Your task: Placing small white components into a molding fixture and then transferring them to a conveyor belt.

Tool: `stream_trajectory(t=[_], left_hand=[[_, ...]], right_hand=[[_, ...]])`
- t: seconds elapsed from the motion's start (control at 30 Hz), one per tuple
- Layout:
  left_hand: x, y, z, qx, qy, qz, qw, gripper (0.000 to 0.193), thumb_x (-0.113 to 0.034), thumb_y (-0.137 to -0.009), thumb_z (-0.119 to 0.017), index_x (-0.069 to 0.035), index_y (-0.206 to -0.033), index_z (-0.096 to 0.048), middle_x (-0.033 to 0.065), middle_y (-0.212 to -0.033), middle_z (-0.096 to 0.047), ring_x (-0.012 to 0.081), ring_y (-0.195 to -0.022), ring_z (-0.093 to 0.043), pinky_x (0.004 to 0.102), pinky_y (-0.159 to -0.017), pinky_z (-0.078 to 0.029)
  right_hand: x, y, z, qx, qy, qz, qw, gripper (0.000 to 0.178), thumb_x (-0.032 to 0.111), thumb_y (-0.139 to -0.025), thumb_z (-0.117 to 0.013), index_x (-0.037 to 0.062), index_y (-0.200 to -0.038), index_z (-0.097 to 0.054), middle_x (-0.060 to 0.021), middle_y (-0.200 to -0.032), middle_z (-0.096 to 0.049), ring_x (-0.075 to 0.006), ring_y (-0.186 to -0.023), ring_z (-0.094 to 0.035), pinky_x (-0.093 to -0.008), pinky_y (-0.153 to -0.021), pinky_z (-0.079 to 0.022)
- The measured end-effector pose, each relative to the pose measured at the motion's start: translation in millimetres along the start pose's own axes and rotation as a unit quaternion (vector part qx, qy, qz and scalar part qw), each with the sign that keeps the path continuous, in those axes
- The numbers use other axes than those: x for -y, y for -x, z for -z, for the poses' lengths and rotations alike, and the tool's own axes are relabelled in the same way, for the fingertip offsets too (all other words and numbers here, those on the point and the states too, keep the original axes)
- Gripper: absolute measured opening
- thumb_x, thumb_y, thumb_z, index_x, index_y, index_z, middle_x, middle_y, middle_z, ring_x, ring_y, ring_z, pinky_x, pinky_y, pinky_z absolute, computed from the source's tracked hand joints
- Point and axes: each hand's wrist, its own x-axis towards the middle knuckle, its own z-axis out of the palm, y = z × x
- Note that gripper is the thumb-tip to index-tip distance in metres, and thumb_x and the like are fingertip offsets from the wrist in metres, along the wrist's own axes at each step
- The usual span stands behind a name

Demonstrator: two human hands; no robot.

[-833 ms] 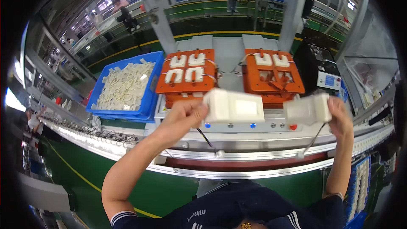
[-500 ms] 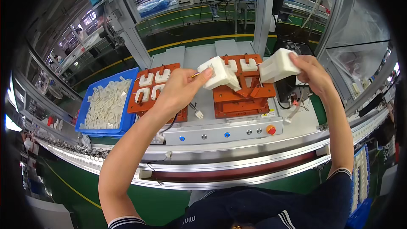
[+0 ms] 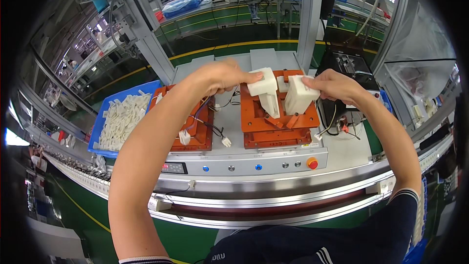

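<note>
Now the L wht. housing point(image 3: 264, 87), pinched in the L hand point(image 3: 225, 75), & the R wht. housing point(image 3: 299, 95), pinched in the R hand point(image 3: 337, 87), are tipped more upright over the R-side orange fixture point(image 3: 254, 125), so both seem roughly lined up w/ it, contact unclear.

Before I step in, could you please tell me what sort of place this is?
It looks like a factory assembly line, most likely: an orange fixture stands behind a panel of push buttons, a blue bin brims with small white parts, and more workbenches line the background.
</note>
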Motion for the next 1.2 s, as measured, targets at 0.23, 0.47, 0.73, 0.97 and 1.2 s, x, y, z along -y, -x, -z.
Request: stream_trajectory(t=[0.23,0.47,0.73,0.97,1.2], left_hand=[[-20.5,-5.5,4.7,0.029,-0.028,-0.009,0.999,0.061,-0.062,-0.067,-0.077,-0.003,-0.064,-0.063,-0.0043,-0.045,-0.032,0.007,-0.038,-0.022,0.0275,-0.04,-0.009],[3.3,-12.5,-15.1,-0.012,-0.065,-0.029,0.997,0.066,-0.048,-0.071,-0.078,0.01,-0.099,-0.065,0.0183,-0.073,-0.064,0.0228,-0.059,-0.058,0.0349,-0.046,-0.04],[10.0,-39.3,-51.7,0.07,-0.097,-0.052,0.991,0.053,-0.042,-0.075,-0.077,0.002,-0.104,-0.069,0.0158,-0.101,-0.069,0.0238,-0.09,-0.065,0.0352,-0.081,-0.048],[21.5,-66.9,-59.6,0.095,-0.137,0.001,0.986,0.043,-0.038,-0.074,-0.079,-0.001,-0.096,-0.071,0.0107,-0.086,-0.072,0.02,-0.084,-0.065,0.0346,-0.078,-0.047],[7.4,-63.2,-58.4,0.098,-0.221,0.031,0.97,0.035,-0.042,-0.077,-0.077,-0.008,-0.085,-0.073,-0.0002,-0.069,-0.071,0.0109,-0.067,-0.057,0.0289,-0.059,-0.043]], right_hand=[[-17.6,-19.2,-19.0,0.015,0.135,0.0,0.991,0.072,0.063,-0.085,-0.056,-0.0066,-0.074,-0.069,-0.0085,-0.06,-0.057,-0.0134,-0.055,-0.053,-0.0267,-0.054,-0.044],[-11.1,-8.6,-22.9,0.016,0.221,-0.023,0.975,0.08,0.069,-0.085,-0.047,-0.007,-0.074,-0.069,-0.0162,-0.065,-0.062,-0.0249,-0.066,-0.063,-0.0357,-0.066,-0.05],[-8.3,-9.0,-26.2,0.023,0.251,0.001,0.968,0.076,0.066,-0.086,-0.048,-0.0052,-0.074,-0.07,-0.0188,-0.066,-0.063,-0.0273,-0.067,-0.064,-0.0373,-0.067,-0.051],[-1.1,-18.7,-35.1,0.023,0.315,0.05,0.948,0.069,0.06,-0.088,-0.053,-0.0044,-0.071,-0.069,-0.0168,-0.06,-0.061,-0.0269,-0.058,-0.061,-0.0382,-0.057,-0.048],[0.7,-24.8,-25.4,0.129,0.263,-0.031,0.956,0.071,0.066,-0.087,-0.05,-0.0008,-0.074,-0.07,-0.0071,-0.059,-0.062,-0.0146,-0.06,-0.063,-0.0325,-0.062,-0.052]])
